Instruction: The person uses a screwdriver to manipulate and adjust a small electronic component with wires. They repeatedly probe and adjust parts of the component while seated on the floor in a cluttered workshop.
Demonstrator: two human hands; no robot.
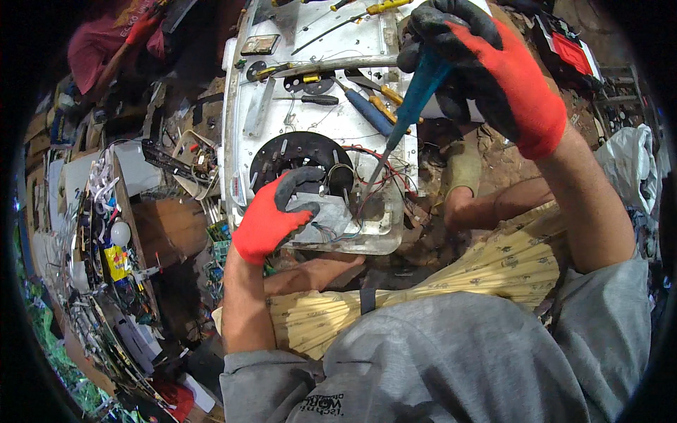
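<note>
My right hand (pixel 493 77), in a red glove with black palm and fingers, is closed round the teal handle of a screwdriver (pixel 416 92). Its shaft slants down to the left, and the tip is close to a grey metal part (pixel 328 215) with thin coloured wires. My left hand (pixel 275 215), gloved the same way, curls its fingers and thumb round the left side of that part. Just beyond lies a round black base (pixel 282 151) with short upright posts. Red and dark wires (pixel 381 166) trail off its right side. Whatever the left fingertips press on is partly hidden.
A worn white panel (pixel 240 141) serves as the work surface. On it lie a blue-handled tool (pixel 367 109), a black screwdriver (pixel 317 99), a yellow screwdriver (pixel 384 7) and a metal bar (pixel 259 106). Scrap heaps (pixel 113 247) flank it; another person (pixel 106 42) is at upper left.
</note>
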